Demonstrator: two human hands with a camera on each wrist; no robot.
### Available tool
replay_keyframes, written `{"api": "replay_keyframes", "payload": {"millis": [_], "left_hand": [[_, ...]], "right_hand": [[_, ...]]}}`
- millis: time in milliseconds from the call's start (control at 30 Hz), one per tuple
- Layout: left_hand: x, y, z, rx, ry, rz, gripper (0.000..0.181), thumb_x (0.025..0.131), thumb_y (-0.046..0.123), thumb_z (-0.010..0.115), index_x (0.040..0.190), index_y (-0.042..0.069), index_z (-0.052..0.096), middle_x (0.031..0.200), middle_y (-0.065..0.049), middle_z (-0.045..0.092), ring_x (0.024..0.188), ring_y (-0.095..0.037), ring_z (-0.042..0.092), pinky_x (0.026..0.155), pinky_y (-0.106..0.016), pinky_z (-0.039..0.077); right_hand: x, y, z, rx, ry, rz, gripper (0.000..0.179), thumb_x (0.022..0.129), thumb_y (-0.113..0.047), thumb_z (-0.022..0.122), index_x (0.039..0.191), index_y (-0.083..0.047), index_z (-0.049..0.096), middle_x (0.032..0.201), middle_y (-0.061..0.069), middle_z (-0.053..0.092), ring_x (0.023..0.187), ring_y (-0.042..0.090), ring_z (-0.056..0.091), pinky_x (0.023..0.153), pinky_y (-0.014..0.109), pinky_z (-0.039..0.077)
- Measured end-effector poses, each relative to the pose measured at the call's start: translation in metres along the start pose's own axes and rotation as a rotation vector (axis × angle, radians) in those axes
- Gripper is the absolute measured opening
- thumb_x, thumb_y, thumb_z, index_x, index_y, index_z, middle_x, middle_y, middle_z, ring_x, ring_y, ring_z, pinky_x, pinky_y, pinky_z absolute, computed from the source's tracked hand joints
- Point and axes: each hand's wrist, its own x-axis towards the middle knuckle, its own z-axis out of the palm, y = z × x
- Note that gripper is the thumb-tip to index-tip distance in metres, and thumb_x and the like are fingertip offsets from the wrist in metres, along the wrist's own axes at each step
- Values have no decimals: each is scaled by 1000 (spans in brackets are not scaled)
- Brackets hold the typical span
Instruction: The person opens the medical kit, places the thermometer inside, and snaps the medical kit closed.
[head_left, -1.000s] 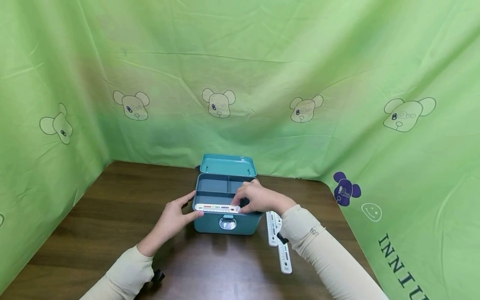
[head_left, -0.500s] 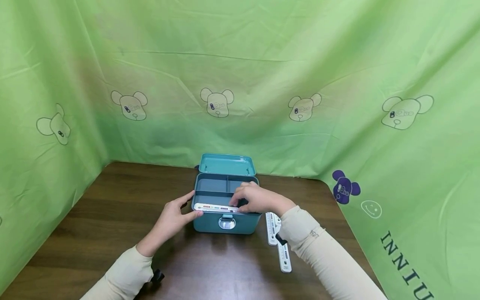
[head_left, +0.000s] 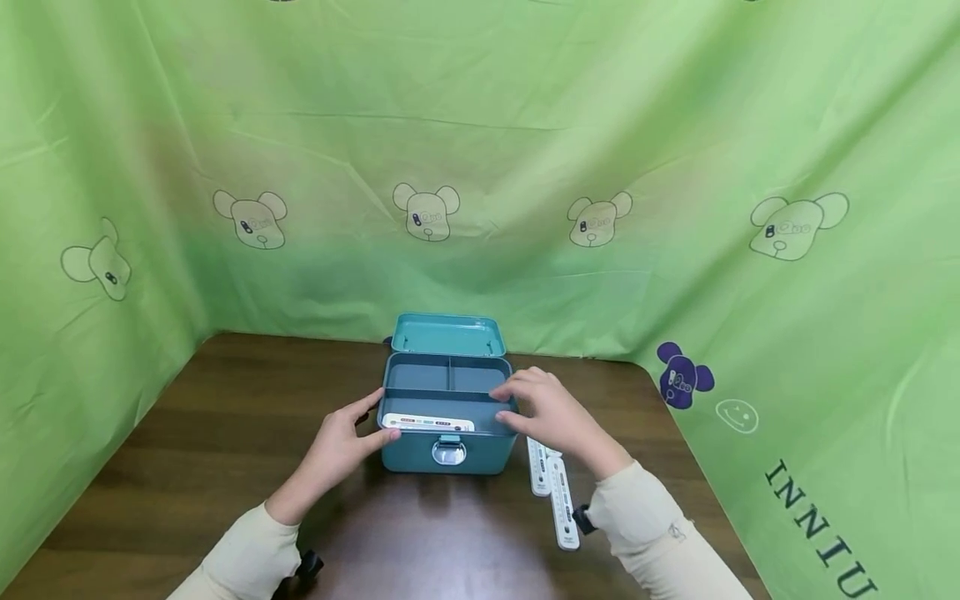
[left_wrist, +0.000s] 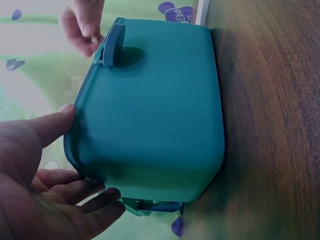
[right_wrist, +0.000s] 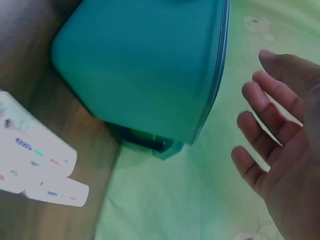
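Your left sleeve [head_left: 243, 550] and right sleeve [head_left: 652, 521] are cream and softly creased, reaching your wrists. A small black block [head_left: 309, 567] juts beneath each (too dark for detail), and the right carries a grey mark [head_left: 677, 531]. Your left hand [head_left: 333, 446] and right hand [head_left: 552, 417] are bare.

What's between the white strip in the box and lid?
Head view: behind the white strip come a bare stretch of the front compartment, a crosswise wall, then two rear compartments split by a divider, then the lid. No loose item shows.

Strip [head_left: 427, 422] in box [head_left: 483, 455], other strips [head_left: 563, 504] at right
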Motion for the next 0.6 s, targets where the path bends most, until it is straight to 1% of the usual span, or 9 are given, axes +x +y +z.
{"api": "replay_keyframes", "payload": {"millis": [100,167,300,433,533,600], "left_hand": [[0,-1,0,-7,2,1,81,88,38,82,154,9,47,154,-18,50,138,-42,51,108,-57,47],[0,-2,0,-10,0,0,81,88,38,82,154,9,47,154,-18,50,138,-42,51,108,-57,47],[0,-2,1,-5,-9,-10,81,88,39,82,155,9,46,154,-18,50,138,-42,51,108,-57,47],[-1,0,0,-5,-10,-14,82,88,38,83,155,9,46,154,-18,50,138,-42,51,108,-56,47],[-1,1,0,-6,-9,-14,82,87,38,83,155,9,46,154,-19,49,138,-42,51,108,-56,47],[-1,2,-1,-5,-9,-16,82,88,37,83,155,9,46,154,-19,49,138,-42,51,108,-56,47]], "right_hand": [[-19,2,0,17,78,56,28,91,-23,79,117,-13,76,112,-1,72,110,21,59,98,51,46],[-30,3,0,27,114,88,29,90,-21,80,117,-12,75,112,1,72,110,22,60,98,52,45],[-53,6,1,29,163,145,30,89,-19,81,117,-10,75,112,2,72,109,23,60,99,52,45],[-73,8,6,42,227,196,32,85,-16,83,116,-9,75,111,4,72,107,24,60,98,51,44],[-86,10,12,42,264,228,34,83,-15,85,115,-9,75,110,4,73,106,25,61,97,50,43],[-94,12,18,34,274,251,35,82,-15,85,115,-9,75,110,4,73,106,25,61,96,50,43]]}}
